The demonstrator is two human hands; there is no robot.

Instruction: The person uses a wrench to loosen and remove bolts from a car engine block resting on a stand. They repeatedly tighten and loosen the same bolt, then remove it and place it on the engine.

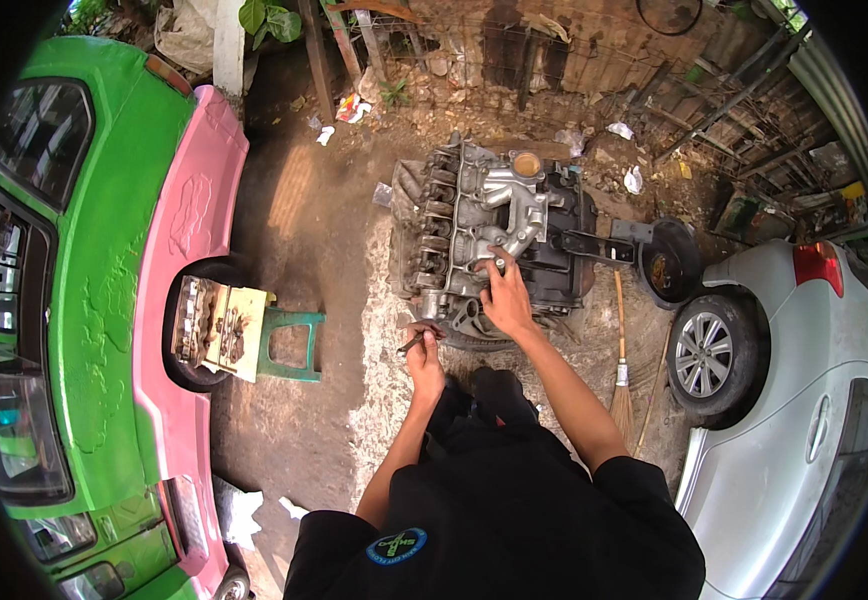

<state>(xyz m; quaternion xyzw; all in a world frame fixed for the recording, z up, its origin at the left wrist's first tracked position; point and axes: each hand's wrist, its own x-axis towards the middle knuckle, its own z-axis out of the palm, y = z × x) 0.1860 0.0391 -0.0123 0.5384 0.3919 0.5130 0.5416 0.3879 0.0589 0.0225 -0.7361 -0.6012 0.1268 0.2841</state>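
Observation:
An engine point(499, 225) stands on the ground in front of me, with a silver intake manifold point(516, 205) on top and a row of valve gear on its left side. My right hand point(506, 295) reaches over the manifold's near end. Its fingers are bent around a small round part there, which I cannot make out. Close to the engine's near left corner, my left hand point(424, 362) is closed on a thin dark rod-like tool point(412, 343). The tool points to the left, and its kind is not clear.
Left, a green and pink vehicle point(169, 250) stands beside a green stool point(294, 345) and a tray of metal parts point(222, 330). Right are a black basin point(670, 262), a broom point(622, 375) and a silver car point(784, 400). Litter lies before the back wall point(594, 60).

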